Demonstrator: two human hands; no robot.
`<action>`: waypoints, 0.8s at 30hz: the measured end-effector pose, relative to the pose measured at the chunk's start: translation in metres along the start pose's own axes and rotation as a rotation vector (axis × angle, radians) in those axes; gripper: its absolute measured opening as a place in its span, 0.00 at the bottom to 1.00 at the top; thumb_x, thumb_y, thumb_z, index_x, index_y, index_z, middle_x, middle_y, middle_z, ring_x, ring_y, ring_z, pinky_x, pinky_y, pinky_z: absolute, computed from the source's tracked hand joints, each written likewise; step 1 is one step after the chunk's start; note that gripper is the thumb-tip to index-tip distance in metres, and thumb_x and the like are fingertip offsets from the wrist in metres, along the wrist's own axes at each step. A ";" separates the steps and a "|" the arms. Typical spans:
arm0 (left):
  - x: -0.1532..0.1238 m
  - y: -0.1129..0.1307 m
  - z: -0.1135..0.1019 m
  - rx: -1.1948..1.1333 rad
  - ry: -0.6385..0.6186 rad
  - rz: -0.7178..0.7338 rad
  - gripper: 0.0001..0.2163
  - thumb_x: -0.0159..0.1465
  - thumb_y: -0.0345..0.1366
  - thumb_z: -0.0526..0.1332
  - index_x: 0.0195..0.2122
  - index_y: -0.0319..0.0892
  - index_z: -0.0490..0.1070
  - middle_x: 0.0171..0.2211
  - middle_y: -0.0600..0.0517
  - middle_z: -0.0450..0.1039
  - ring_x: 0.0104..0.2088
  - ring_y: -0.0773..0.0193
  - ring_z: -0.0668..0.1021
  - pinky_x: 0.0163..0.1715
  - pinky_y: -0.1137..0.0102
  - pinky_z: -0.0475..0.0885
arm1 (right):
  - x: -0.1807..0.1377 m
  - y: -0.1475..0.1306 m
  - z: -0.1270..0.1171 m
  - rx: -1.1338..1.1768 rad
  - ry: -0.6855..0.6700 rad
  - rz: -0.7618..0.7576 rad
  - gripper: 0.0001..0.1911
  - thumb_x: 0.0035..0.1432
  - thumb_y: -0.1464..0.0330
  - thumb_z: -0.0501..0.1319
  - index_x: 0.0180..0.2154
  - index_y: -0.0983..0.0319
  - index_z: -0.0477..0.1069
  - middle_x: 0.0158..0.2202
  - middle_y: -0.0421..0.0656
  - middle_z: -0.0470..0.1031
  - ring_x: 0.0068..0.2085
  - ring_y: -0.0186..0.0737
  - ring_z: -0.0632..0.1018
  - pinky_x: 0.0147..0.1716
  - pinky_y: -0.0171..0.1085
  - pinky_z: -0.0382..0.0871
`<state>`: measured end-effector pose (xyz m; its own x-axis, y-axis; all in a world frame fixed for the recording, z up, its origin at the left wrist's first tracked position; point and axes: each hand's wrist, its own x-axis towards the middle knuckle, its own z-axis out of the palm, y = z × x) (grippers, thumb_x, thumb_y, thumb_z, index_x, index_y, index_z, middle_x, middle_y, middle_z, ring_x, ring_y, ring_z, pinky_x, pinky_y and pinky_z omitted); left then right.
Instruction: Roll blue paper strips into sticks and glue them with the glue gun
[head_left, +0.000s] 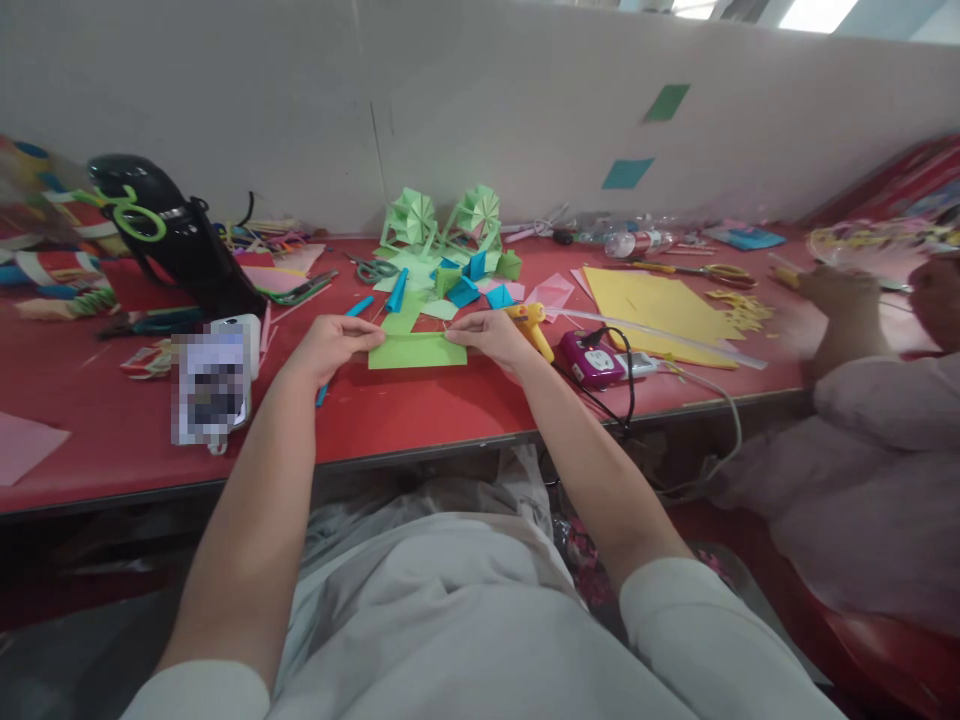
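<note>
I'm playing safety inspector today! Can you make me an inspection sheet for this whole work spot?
Surface: red table, with many things spread over it.
Job's things: green sheet held near the front; what looks like a yellow glue gun beside the right hand.
Clutter: folded green shapes at the back, grey scissors, a big yellow sheet with scraps.
Hands: left hand and right hand each pinch the green sheet near its far edge.
Cables: black cable at the purple power block; white cable looping below the table edge.
Surroundings: pale wall behind; another person's hand at right.
</note>
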<state>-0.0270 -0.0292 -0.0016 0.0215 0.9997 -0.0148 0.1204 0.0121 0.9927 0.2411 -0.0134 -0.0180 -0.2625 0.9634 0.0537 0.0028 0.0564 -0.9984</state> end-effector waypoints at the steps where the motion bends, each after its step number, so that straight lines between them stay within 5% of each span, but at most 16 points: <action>1: 0.000 0.001 0.000 -0.010 -0.003 -0.013 0.20 0.38 0.44 0.80 0.29 0.39 0.81 0.30 0.46 0.81 0.36 0.52 0.82 0.40 0.60 0.78 | 0.000 0.000 0.000 0.005 -0.002 0.009 0.12 0.44 0.65 0.76 0.31 0.62 0.80 0.33 0.44 0.82 0.36 0.40 0.81 0.39 0.39 0.77; 15: 0.006 -0.011 0.005 0.104 -0.078 0.099 0.16 0.46 0.44 0.76 0.33 0.40 0.82 0.34 0.44 0.82 0.42 0.49 0.82 0.49 0.55 0.73 | 0.002 0.003 0.002 0.113 -0.024 -0.005 0.14 0.40 0.65 0.78 0.31 0.62 0.81 0.32 0.43 0.83 0.36 0.38 0.80 0.38 0.37 0.77; 24: 0.003 -0.006 0.005 0.000 -0.098 0.050 0.20 0.44 0.46 0.76 0.36 0.40 0.82 0.33 0.45 0.81 0.40 0.50 0.81 0.42 0.59 0.74 | 0.001 -0.002 0.002 0.195 -0.039 0.066 0.17 0.36 0.64 0.79 0.32 0.62 0.83 0.31 0.42 0.82 0.35 0.37 0.80 0.37 0.35 0.77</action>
<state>-0.0225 -0.0265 -0.0086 0.1248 0.9919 0.0233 0.1172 -0.0381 0.9924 0.2387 -0.0129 -0.0161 -0.3047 0.9524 -0.0090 -0.1647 -0.0620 -0.9844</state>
